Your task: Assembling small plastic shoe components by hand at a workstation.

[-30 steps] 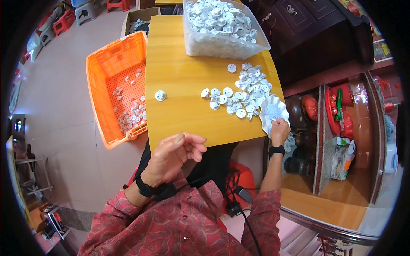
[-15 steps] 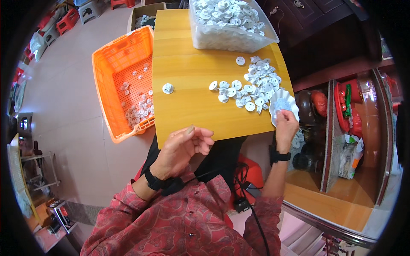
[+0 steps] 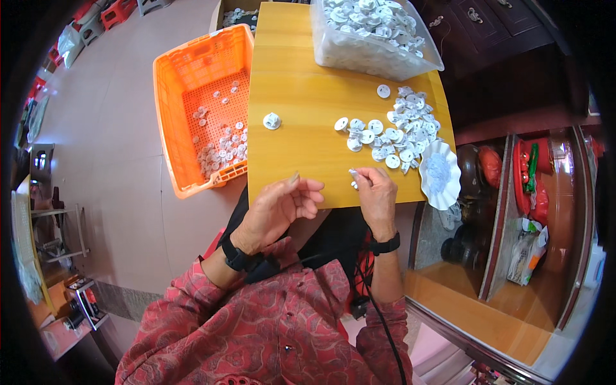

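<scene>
My right hand (image 3: 377,196) pinches a small whitish piece (image 3: 353,178) between thumb and fingertips, over the near edge of the yellow table (image 3: 295,154). Its exact kind is too small to make out. To its left my left hand (image 3: 282,208) hovers palm inward, fingers loosely curled and thumb apart, with nothing visible in it. Beyond my right hand lies a loose pile of round white plastic parts (image 3: 410,125) with small raised pieces. A single white part (image 3: 272,120) sits apart at the left. A white wavy-rimmed dish (image 3: 451,186) holds small pale-blue pieces (image 3: 438,172).
A clear plastic tub (image 3: 378,61) heaped with white parts stands at the table's far end. Left of the table is an orange basket (image 3: 168,122) with several white parts inside. Open shelves (image 3: 487,269) stand at the right. A black cable (image 3: 382,321) runs down past my right arm.
My right hand has left the wavy dish and moved left to the table's near edge, pinching a small piece. My left hand keeps its loosely curled pose. The view has shifted slightly.
</scene>
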Action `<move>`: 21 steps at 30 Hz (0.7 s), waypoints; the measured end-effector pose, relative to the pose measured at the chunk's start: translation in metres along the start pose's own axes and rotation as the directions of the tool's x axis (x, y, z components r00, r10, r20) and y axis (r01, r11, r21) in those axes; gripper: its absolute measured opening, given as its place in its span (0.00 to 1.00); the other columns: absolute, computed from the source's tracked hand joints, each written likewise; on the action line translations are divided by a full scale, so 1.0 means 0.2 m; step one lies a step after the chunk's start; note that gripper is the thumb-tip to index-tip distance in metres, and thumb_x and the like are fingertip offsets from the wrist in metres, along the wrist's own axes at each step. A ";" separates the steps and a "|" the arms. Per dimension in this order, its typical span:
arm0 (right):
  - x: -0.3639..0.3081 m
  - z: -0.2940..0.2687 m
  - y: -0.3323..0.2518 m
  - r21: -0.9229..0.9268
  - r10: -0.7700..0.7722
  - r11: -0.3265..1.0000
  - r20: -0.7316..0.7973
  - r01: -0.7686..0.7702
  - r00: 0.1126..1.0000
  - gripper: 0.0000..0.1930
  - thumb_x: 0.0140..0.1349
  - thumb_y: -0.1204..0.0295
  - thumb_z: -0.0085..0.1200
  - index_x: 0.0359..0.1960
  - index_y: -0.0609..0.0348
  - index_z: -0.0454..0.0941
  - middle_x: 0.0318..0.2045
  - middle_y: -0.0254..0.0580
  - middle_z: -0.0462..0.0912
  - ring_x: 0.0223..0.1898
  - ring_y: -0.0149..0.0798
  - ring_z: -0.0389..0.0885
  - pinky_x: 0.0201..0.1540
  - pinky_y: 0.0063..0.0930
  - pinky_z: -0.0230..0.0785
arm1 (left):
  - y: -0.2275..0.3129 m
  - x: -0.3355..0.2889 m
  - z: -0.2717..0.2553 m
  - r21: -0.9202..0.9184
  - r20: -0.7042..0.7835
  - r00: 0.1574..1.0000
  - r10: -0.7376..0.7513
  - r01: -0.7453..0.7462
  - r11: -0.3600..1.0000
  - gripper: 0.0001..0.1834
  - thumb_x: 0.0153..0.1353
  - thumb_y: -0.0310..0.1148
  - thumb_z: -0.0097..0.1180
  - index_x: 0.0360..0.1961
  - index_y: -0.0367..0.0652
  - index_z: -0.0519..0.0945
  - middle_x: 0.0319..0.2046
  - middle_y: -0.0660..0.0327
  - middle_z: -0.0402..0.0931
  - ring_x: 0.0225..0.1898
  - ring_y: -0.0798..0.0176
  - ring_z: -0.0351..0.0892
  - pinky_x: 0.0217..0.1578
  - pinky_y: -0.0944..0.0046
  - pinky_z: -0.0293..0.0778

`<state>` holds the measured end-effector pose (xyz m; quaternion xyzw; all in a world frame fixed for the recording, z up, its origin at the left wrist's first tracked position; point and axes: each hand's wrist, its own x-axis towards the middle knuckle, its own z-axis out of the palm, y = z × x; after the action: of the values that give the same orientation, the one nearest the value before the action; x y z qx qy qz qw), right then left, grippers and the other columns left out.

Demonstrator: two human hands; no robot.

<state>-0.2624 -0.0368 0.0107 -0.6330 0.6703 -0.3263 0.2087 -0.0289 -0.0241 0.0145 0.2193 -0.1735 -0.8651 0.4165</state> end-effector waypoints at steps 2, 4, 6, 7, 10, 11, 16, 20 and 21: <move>0.00 -0.01 0.01 -0.013 -0.041 0.999 -0.035 0.041 0.999 0.07 0.61 0.76 0.59 0.37 0.68 0.83 0.29 0.39 0.83 0.27 0.29 0.81 0.30 0.22 0.73 | 0.01 0.00 0.00 -0.015 -0.003 1.000 -0.001 0.001 1.000 0.26 0.74 0.46 0.42 0.50 0.29 0.76 0.39 0.54 0.80 0.37 0.64 0.79 0.43 0.64 0.76; -0.01 -0.02 0.05 0.004 0.011 1.000 -0.041 -0.011 0.999 0.07 0.61 0.76 0.59 0.38 0.67 0.83 0.29 0.39 0.84 0.27 0.28 0.81 0.29 0.21 0.73 | 0.01 0.00 -0.01 -0.030 -0.001 1.000 -0.003 0.003 1.000 0.25 0.74 0.44 0.43 0.50 0.29 0.77 0.38 0.55 0.80 0.37 0.66 0.79 0.43 0.65 0.77; -0.01 -0.04 0.07 0.023 0.062 0.998 -0.051 -0.061 0.997 0.07 0.62 0.75 0.58 0.39 0.67 0.83 0.29 0.39 0.84 0.27 0.27 0.82 0.28 0.21 0.73 | 0.01 0.01 -0.02 0.001 -0.004 1.000 -0.004 0.004 1.000 0.26 0.73 0.47 0.42 0.50 0.30 0.76 0.40 0.52 0.80 0.36 0.63 0.79 0.43 0.64 0.76; -0.01 -0.05 0.07 0.070 0.127 0.990 -0.046 -0.124 0.991 0.08 0.63 0.75 0.58 0.39 0.66 0.83 0.29 0.38 0.84 0.27 0.26 0.81 0.28 0.20 0.73 | 0.01 0.01 -0.02 -0.001 -0.006 1.000 -0.003 0.003 1.000 0.26 0.73 0.47 0.42 0.50 0.30 0.76 0.40 0.52 0.80 0.36 0.63 0.79 0.43 0.64 0.76; -0.01 -0.09 0.06 0.129 0.226 0.967 -0.034 -0.220 0.974 0.08 0.64 0.74 0.57 0.40 0.65 0.83 0.29 0.36 0.84 0.27 0.25 0.81 0.27 0.19 0.73 | 0.01 0.01 -0.03 0.007 -0.014 1.000 0.006 -0.005 1.000 0.26 0.73 0.47 0.42 0.51 0.30 0.76 0.39 0.52 0.80 0.36 0.63 0.79 0.43 0.64 0.76; -0.01 -0.10 0.06 0.144 0.259 0.957 -0.032 -0.252 0.965 0.08 0.64 0.74 0.57 0.41 0.65 0.83 0.29 0.35 0.84 0.27 0.24 0.81 0.27 0.18 0.73 | 0.00 0.01 -0.03 0.004 -0.011 1.000 0.007 -0.007 1.000 0.26 0.73 0.47 0.42 0.50 0.30 0.76 0.40 0.52 0.80 0.36 0.63 0.79 0.43 0.64 0.77; -0.02 -0.15 0.09 0.010 0.200 0.980 -0.100 -0.200 0.975 0.07 0.63 0.77 0.55 0.39 0.67 0.82 0.27 0.47 0.85 0.27 0.36 0.84 0.32 0.30 0.74 | 0.00 0.01 -0.05 -0.009 -0.014 1.000 0.002 -0.002 1.000 0.26 0.73 0.47 0.43 0.51 0.30 0.76 0.40 0.53 0.80 0.37 0.64 0.79 0.43 0.64 0.77; -0.03 -0.18 0.10 -0.082 0.117 0.989 -0.114 -0.127 0.987 0.08 0.63 0.76 0.54 0.40 0.65 0.82 0.28 0.51 0.85 0.29 0.42 0.84 0.34 0.33 0.74 | 0.00 0.01 -0.05 -0.007 -0.011 1.000 -0.001 0.001 1.000 0.27 0.73 0.47 0.43 0.51 0.30 0.76 0.40 0.53 0.80 0.37 0.64 0.79 0.43 0.64 0.77; -0.03 -0.18 0.10 -0.082 0.118 0.988 -0.115 -0.128 0.986 0.08 0.63 0.76 0.54 0.40 0.65 0.82 0.28 0.51 0.85 0.29 0.42 0.84 0.34 0.33 0.74 | 0.00 0.01 -0.05 -0.010 -0.010 1.000 -0.003 0.002 1.000 0.26 0.73 0.47 0.43 0.51 0.30 0.76 0.40 0.53 0.80 0.37 0.64 0.79 0.43 0.64 0.77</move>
<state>-0.3010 -0.0247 0.0212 -0.5803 0.7324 -0.3168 0.1627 -0.0242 -0.0264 0.0060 0.2219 -0.1667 -0.8653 0.4174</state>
